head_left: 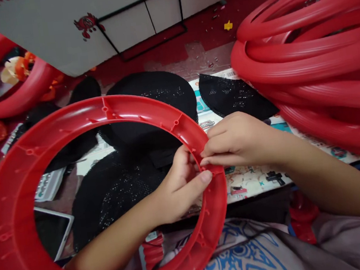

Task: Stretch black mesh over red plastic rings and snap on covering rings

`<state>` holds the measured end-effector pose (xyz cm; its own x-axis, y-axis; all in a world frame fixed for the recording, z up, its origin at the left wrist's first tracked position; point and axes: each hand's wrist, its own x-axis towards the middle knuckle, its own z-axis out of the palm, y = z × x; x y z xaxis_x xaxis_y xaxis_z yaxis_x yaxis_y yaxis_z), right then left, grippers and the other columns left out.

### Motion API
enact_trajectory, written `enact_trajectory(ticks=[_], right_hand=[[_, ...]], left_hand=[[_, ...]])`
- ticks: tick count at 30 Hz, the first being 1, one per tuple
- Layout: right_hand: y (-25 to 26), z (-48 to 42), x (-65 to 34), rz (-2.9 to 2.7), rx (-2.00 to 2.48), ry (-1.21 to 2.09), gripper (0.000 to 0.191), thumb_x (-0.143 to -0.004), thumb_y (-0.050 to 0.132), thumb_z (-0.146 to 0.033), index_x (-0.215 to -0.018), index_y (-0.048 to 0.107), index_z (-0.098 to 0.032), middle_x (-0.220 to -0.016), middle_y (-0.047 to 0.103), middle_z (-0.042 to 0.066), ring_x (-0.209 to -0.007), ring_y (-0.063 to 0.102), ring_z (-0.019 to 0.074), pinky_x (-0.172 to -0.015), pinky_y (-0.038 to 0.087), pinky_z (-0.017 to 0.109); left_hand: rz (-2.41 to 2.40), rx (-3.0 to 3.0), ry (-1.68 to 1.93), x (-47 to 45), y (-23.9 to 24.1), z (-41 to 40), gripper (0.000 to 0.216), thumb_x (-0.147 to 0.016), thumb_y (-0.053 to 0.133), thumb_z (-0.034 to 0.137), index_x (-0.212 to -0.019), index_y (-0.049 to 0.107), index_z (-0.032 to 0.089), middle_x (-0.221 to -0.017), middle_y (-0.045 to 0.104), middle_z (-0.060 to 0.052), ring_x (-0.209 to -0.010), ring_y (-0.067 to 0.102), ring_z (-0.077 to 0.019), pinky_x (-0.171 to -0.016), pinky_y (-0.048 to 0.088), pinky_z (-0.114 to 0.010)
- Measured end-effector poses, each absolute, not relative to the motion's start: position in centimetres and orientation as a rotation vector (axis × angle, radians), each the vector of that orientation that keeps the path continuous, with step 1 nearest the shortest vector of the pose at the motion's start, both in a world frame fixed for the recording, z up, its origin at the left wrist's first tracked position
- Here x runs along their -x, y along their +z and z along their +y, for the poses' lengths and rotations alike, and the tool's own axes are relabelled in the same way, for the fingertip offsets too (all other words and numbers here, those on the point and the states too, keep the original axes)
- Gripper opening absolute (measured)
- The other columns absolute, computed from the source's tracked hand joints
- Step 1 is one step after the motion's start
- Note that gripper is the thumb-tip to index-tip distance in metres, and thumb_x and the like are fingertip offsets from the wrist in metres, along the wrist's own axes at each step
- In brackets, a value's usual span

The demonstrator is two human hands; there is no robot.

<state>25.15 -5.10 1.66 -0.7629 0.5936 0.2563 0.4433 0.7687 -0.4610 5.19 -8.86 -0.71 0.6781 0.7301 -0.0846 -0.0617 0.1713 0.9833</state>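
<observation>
A large red plastic ring [215, 204], hollow side facing up with small ribs and screw posts inside, is tilted in front of me. My left hand [176, 191] reaches through its opening and grips the right side, thumb over the channel. At that same spot my right hand [237, 141] has its fingertips pinched together inside the channel. Whatever sits between those fingertips is hidden. Beneath the ring lie round black perforated pieces [151, 88], partly covered by it. Another black perforated piece [234, 96] lies beyond my right hand.
Several stacked red rings [315, 63] rise at the right. Another red ring [23, 98] is at the far left. A white panel [58, 36] with a black wire frame [139, 3] stands at the back. A tablet-like device [52, 229] shows through the ring's opening. Printed cardboard [253, 178] lies below.
</observation>
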Motion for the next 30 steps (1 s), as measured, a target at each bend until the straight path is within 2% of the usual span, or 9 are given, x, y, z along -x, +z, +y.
enact_trajectory(ticks=[3,5,9,12,16,21,25,30], right_hand=[[1.6,-5.3,-25.1,-2.593,0.834,0.456,0.03,-0.092,0.053,-0.034,-0.071,0.068,-0.017,-0.069,0.066,0.0,-0.063,0.054,0.0115,-0.055,0.03,0.025],[1.7,-5.4,-25.1,-2.625,0.854,0.395,0.031,-0.092,0.054,-0.035,-0.071,0.067,-0.017,-0.069,0.066,0.0,-0.062,0.053,0.0118,-0.055,0.029,0.027],[2.1,-5.5,-25.5,-2.681,0.854,0.302,0.029,-0.094,0.049,-0.03,-0.079,0.068,-0.015,-0.071,0.066,0.002,-0.062,0.053,0.0128,-0.055,0.027,0.028],[2.2,-5.5,-25.6,-2.688,0.753,0.31,0.029,-0.095,0.044,-0.025,-0.082,0.067,-0.015,-0.073,0.065,0.002,-0.065,0.053,0.013,-0.055,0.029,0.027],[1.9,-5.6,-25.3,-2.692,0.736,0.297,0.028,-0.094,0.041,-0.019,-0.086,0.067,-0.014,-0.082,0.066,0.004,-0.071,0.054,0.0135,-0.059,0.033,0.026],[1.7,-5.6,-25.0,-2.676,0.742,0.281,0.028,-0.093,0.04,-0.018,-0.088,0.068,-0.014,-0.081,0.065,0.004,-0.073,0.055,0.0147,-0.06,0.036,0.026],[2.0,-5.5,-25.0,-2.593,0.847,0.499,0.025,-0.093,0.045,-0.023,-0.087,0.067,-0.013,-0.087,0.067,0.007,-0.078,0.059,0.0154,-0.067,0.042,0.026],[1.9,-5.3,-24.9,-2.559,0.937,0.626,0.017,-0.089,0.052,-0.02,-0.085,0.067,-0.014,-0.088,0.067,0.006,-0.077,0.06,0.0145,-0.066,0.043,0.025]], left_hand=[[0.77,-1.18,0.635,-5.8,-0.6,-9.0,0.03,-0.087,0.056,0.023,-0.11,0.038,0.024,-0.095,0.057,-0.001,-0.082,0.058,-0.0122,-0.069,0.048,-0.023],[0.811,-1.159,0.602,-5.9,-0.4,-8.9,0.034,-0.082,0.058,0.018,-0.107,0.037,0.024,-0.089,0.056,0.001,-0.074,0.057,-0.0107,-0.063,0.045,-0.021],[0.823,-1.169,0.543,-5.7,-0.3,-8.4,0.041,-0.079,0.058,0.015,-0.111,0.034,0.023,-0.094,0.055,-0.001,-0.076,0.057,-0.012,-0.062,0.046,-0.022],[0.849,-1.244,0.465,-5.3,-0.4,-8.3,0.046,-0.077,0.056,0.011,-0.115,0.033,0.022,-0.098,0.053,-0.002,-0.087,0.057,-0.0154,-0.07,0.048,-0.026],[0.814,-1.358,0.372,-5.1,-0.5,-8.4,0.057,-0.074,0.053,0.006,-0.123,0.029,0.022,-0.091,0.05,0.001,-0.094,0.054,-0.0179,-0.08,0.048,-0.032],[0.789,-1.369,0.332,-5.0,-0.3,-8.5,0.051,-0.074,0.051,0.007,-0.118,0.031,0.022,-0.101,0.05,-0.002,-0.099,0.052,-0.0187,-0.083,0.048,-0.033],[0.813,-1.419,0.33,-5.0,-0.5,-8.4,0.054,-0.075,0.051,0.008,-0.123,0.03,0.021,-0.104,0.05,-0.004,-0.093,0.054,-0.0169,-0.078,0.049,-0.031],[0.743,-1.421,0.34,-4.9,-0.8,-8.5,0.063,-0.078,0.053,0.009,-0.132,0.022,0.022,-0.097,0.052,-0.003,-0.081,0.055,-0.0143,-0.069,0.049,-0.028]])
